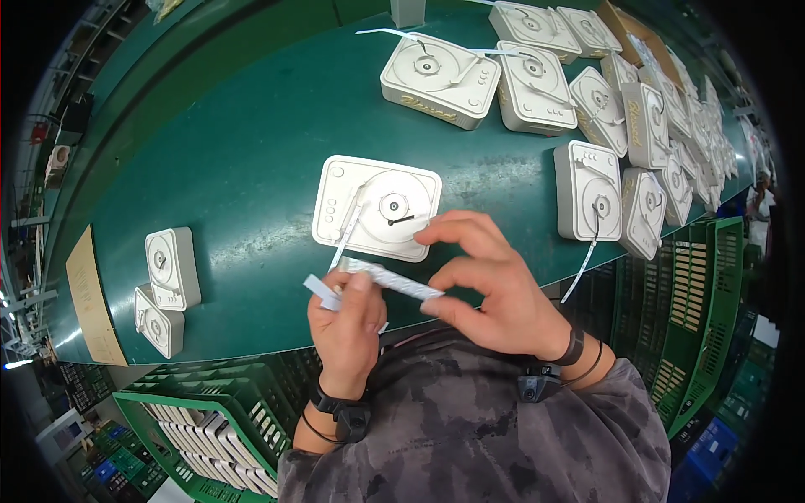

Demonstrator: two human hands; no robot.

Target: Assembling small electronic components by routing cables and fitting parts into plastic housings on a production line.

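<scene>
My left hand (pixel 345 317) pinches one end of a narrow white strip (pixel 394 281), and my right hand (pixel 486 281) holds the other end; the strip spans between them just above the table's near edge. A small white tab (pixel 321 290) sticks out left of my left thumb. Right behind the hands lies a cream plastic box shaped like a record player (pixel 376 205), flat on the green table (pixel 243 159), with a thin white strip (pixel 345 239) hanging from its tone arm toward me.
Many more cream boxes crowd the far right (pixel 587 189), one alone at the back (pixel 440 80), two small ones at the left (pixel 172 268). A cardboard piece (pixel 88 302) lies at the left end. Green crates (pixel 210 427) with white parts stand below the table.
</scene>
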